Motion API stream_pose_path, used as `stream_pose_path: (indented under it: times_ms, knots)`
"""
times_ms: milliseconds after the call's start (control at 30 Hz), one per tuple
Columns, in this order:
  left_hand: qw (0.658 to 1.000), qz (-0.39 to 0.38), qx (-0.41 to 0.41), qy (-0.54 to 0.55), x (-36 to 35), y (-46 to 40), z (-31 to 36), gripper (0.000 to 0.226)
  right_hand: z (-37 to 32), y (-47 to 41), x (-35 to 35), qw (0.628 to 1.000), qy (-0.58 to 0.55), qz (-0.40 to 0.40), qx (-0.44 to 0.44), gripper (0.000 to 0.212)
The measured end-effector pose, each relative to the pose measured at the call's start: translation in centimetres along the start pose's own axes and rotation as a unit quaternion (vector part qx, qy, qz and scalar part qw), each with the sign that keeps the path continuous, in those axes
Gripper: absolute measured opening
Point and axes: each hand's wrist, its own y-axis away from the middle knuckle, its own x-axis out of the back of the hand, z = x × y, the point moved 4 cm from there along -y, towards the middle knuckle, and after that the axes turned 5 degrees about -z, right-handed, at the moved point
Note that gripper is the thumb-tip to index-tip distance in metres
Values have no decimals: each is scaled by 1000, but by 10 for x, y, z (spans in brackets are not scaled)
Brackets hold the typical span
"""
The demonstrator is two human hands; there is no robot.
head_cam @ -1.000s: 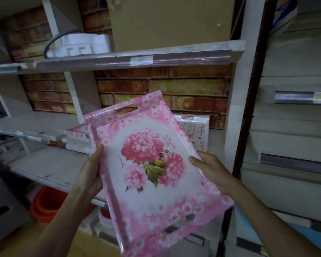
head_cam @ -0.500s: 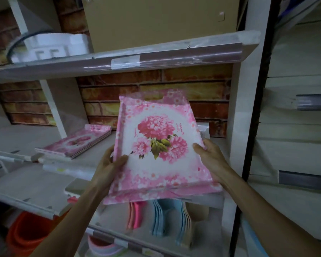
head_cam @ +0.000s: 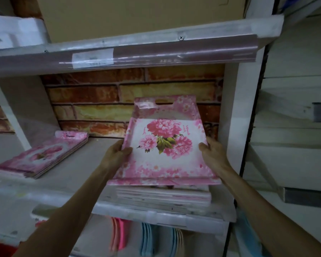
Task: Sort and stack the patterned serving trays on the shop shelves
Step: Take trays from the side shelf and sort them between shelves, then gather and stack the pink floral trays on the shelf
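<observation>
I hold a pink serving tray with a peony pattern [head_cam: 163,160] by its two long sides. My left hand [head_cam: 117,154] grips the left edge and my right hand [head_cam: 211,154] grips the right edge. The tray lies almost flat, its near edge just over a stack of pale trays [head_cam: 163,196] at the right end of the middle shelf [head_cam: 82,175]. Its handle end points to the brick-patterned back wall. A second stack of pink flowered trays [head_cam: 43,156] lies at the left of the same shelf.
The upper shelf [head_cam: 137,52] overhangs close above, bearing a cardboard box [head_cam: 137,13]. A white upright [head_cam: 233,127] bounds the bay on the right. Below the middle shelf stand pink and blue plastic items [head_cam: 146,238] on edge.
The tray has moved forward and down from chest height into the shelf bay, flattening over the right stack. Both hands kept their grip on its sides.
</observation>
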Motion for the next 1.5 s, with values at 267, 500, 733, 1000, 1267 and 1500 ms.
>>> stream_pose_path:
  times_ms: [267,500,733,1000,1267,1500]
  knots:
    - [996,-26,11,-88,-8,-29,-38,23,33,-1,-15,991,119,28,-50,32]
    - [992,-35,21,-116,-11,-34,-60,23,48,4,-28,988,138,16,-69,20]
    - [987,-43,19,-155,-17,-41,-70,34,57,9,-29,991,106,12,-86,31]
    - [982,-50,27,-180,-15,-44,-76,39,64,5,-31,986,128,-16,-106,21]
    - [996,51,-51,-54,14,-29,-43,21,14,-21,-8,996,84,41,13,17]
    - [990,80,-117,-21,35,17,-12,18,-60,-37,-11,988,-15,-1,151,18]
